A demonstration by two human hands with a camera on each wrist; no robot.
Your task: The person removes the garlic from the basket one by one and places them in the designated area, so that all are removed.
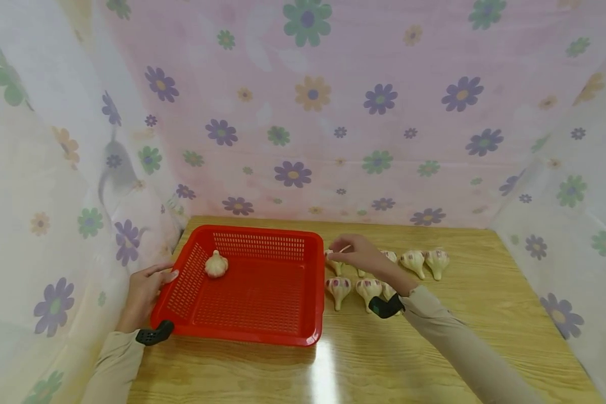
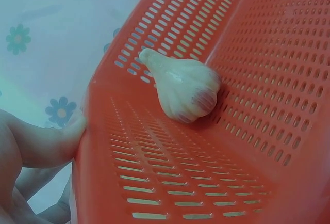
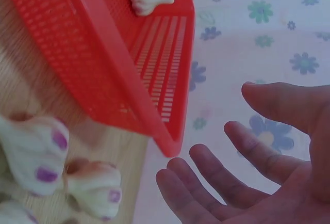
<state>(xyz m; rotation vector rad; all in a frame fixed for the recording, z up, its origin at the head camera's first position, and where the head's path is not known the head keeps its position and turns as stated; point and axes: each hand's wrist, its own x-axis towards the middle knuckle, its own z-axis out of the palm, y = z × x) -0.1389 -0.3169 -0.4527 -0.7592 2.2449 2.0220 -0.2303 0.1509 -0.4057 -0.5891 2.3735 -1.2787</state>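
My left hand (image 1: pixel 142 294) holds the left rim of a red plastic basket (image 1: pixel 262 335), thumb over the rim and fingers outside it. One garlic bulb (image 1: pixel 216 265) lies inside, near the basket's left wall; the left wrist view shows this bulb (image 2: pixel 183 87) tipped on its side. Past the basket's right edge, my right hand (image 1: pixel 361 253) hovers over two rows of garlic bulbs, its fingers spread and holding nothing in the right wrist view. A bulb (image 1: pixel 336 264) at the back row's left end sits just under its fingertips. The hand and wrist partly hide several bulbs.
The bulbs stand on a wood-grain table (image 1: pixel 485 314), in a front row with a bulb (image 1: pixel 339 290) close to the basket and a back row ending in a bulb (image 1: pixel 437 262) at right. A flowered cloth (image 1: pixel 343 140) walls the back and both sides.
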